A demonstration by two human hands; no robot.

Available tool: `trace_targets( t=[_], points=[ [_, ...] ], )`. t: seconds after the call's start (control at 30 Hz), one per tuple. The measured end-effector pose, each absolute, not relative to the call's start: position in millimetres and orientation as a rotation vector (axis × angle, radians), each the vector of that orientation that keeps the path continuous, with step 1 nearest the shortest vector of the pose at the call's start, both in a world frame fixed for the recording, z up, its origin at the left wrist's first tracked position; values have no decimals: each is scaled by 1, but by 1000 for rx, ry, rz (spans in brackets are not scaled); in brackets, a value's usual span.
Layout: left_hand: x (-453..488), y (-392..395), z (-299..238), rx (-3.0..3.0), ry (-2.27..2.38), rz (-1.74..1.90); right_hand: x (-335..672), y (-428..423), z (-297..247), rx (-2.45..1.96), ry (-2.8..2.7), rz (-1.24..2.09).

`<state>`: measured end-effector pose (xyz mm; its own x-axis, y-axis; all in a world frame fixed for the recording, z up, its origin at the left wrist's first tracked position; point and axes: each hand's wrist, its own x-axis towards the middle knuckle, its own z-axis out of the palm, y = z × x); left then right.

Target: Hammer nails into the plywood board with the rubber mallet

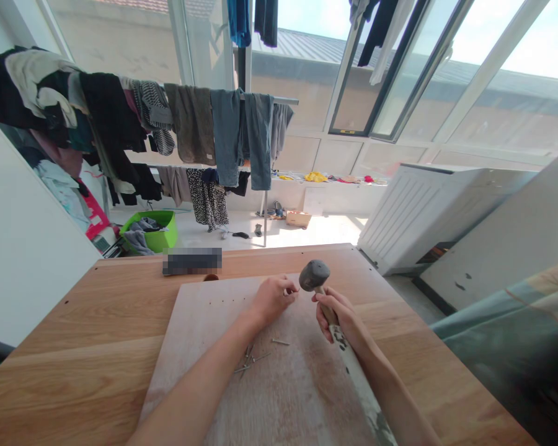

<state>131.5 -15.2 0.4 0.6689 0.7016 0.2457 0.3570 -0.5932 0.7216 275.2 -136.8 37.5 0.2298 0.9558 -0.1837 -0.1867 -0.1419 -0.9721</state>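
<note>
With left hand (pixel 273 300) over far part of board (pixel 279 402): fingers bent, thumb and forefinger drawn toward each other near far edge. Cannot tell whether pinching anything. With right hand (pixel 338 314) wrapped tight round shaft of hammer (pixel 315 276), toward board's right side. Holding hammer aslant, head toward board's far right corner, shaft running back along board's right side. Cannot tell height of head above board.

On middle of board: loose pile of nails (pixel 247 363), some crossing. Just right of pile, also flat on board: lone nail (pixel 280 342). In a row on board's far left part: small dark dots (pixel 233 301); cannot tell holes from nail heads.

Under board, showing past left, right and far edges: table (pixel 93 328). At board's far edge, toward left: brown round thing (pixel 211 278), partly hidden. Just beyond board's far left corner: dark block (pixel 192 262), pixelated.

Well beyond board, to left: green basket (pixel 170 236) with clothes inside; higher, clothes on rack (pixel 288 101). Beyond board's far edge: box (pixel 298 218). To right of board, well apart: white ridged unit (pixel 400 210); nearer, curtain (pixel 502 310).
</note>
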Motion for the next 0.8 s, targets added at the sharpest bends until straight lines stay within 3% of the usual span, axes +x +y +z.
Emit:
trace_targets(
  t=[0.8],
  points=[
    [133, -13, -5, 2196, 762, 773, 271, -138, 34, -1322, -944, 1157]
  ],
)
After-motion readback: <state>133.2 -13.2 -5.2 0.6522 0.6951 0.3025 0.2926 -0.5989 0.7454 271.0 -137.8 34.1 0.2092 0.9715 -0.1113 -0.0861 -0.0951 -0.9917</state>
